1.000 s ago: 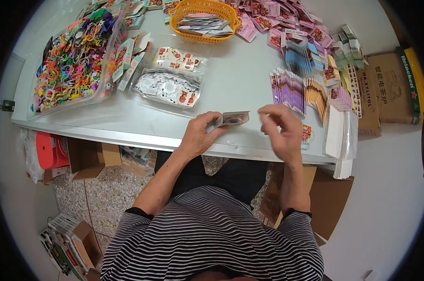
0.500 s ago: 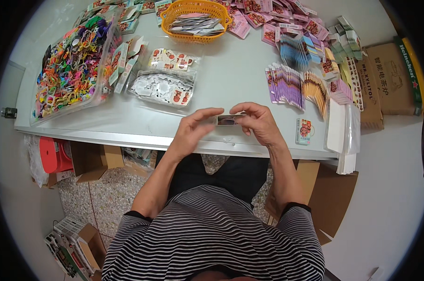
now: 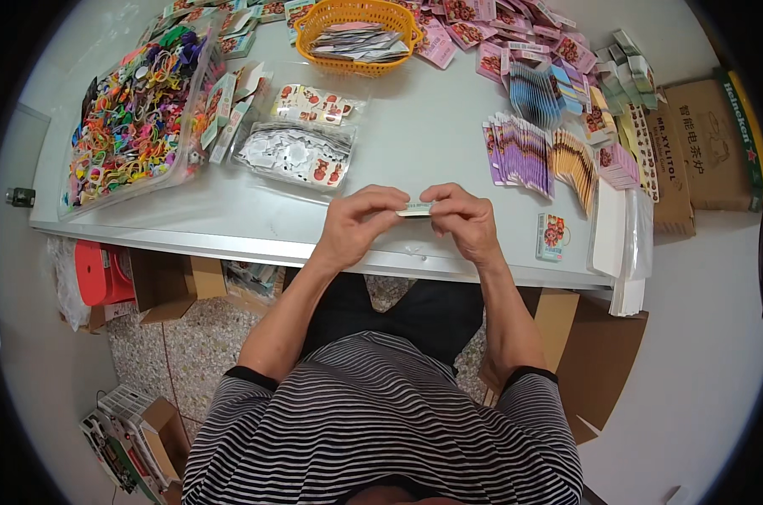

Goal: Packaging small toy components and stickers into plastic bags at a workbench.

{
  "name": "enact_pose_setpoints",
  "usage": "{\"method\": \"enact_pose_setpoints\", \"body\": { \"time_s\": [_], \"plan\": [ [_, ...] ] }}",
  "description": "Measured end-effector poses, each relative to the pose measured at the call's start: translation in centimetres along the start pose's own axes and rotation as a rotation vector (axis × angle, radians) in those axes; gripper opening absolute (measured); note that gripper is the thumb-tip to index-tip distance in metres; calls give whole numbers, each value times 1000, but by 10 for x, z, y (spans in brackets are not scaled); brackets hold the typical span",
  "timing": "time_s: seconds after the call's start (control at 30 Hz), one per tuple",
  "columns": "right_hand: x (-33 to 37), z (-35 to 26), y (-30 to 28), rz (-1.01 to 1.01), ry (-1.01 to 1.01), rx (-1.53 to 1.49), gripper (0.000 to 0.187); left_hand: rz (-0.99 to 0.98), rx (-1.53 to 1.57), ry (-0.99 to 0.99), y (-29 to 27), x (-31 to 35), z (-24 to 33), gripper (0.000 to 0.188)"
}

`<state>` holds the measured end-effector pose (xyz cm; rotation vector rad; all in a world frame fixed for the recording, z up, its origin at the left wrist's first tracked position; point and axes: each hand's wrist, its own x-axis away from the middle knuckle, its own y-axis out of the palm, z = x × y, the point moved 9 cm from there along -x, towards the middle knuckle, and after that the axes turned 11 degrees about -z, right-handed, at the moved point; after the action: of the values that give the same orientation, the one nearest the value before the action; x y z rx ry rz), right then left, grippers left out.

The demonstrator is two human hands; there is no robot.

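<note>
**Small box (image 3: 414,210) held at both ends, its closing apparently well along**

The small box is at the front of the worktop (image 3: 436,126), between the left hand (image 3: 353,229) and the right hand (image 3: 470,229). The left fingers (image 3: 387,196) pinch one end; the right fingers (image 3: 450,199) grip the other. No gap shows in its upward side, so it looks shut or nearly so, though the fingers cover both ends and the fit of the flap cannot be judged.

One picture box (image 3: 552,238) lies flat on the right, apart from the hands and seemingly complete. Much material remains: purple packets (image 3: 520,158) and orange packets (image 3: 571,168) in rows, a tray (image 3: 274,187) of stickers, and a bin (image 3: 85,204) heaped with colourful trinkets.

The small box appears thin and narrow, its visible strip pale green and white with dark print too small to read. No crushing is evident.
</note>
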<state>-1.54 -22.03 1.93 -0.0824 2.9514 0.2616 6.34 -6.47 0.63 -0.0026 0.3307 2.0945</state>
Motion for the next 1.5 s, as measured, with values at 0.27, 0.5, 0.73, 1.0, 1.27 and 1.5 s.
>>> {"method": "enact_pose_setpoints", "body": {
  "time_s": [0.27,0.5,0.73,1.0,1.27,1.5],
  "plan": [
    [-2,-14,8,31,87,156,21,7,-385,128,0,8,35,28],
    [-3,-13,9,17,78,197,19,14,-527,99,0,6,41,26],
    [3,-1,10,82,99,205,15,91,-635,140,8,13,46,18],
    [-16,-52,15,87,-103,603,15,170,-595,225,4,-4,62,18],
    [-11,-40,4,115,-114,532,17,29,-716,314,10,-13,63,20],
    [-14,-36,-3,66,-168,531,18,-6,-611,219,3,-20,53,21]
  ]
}}
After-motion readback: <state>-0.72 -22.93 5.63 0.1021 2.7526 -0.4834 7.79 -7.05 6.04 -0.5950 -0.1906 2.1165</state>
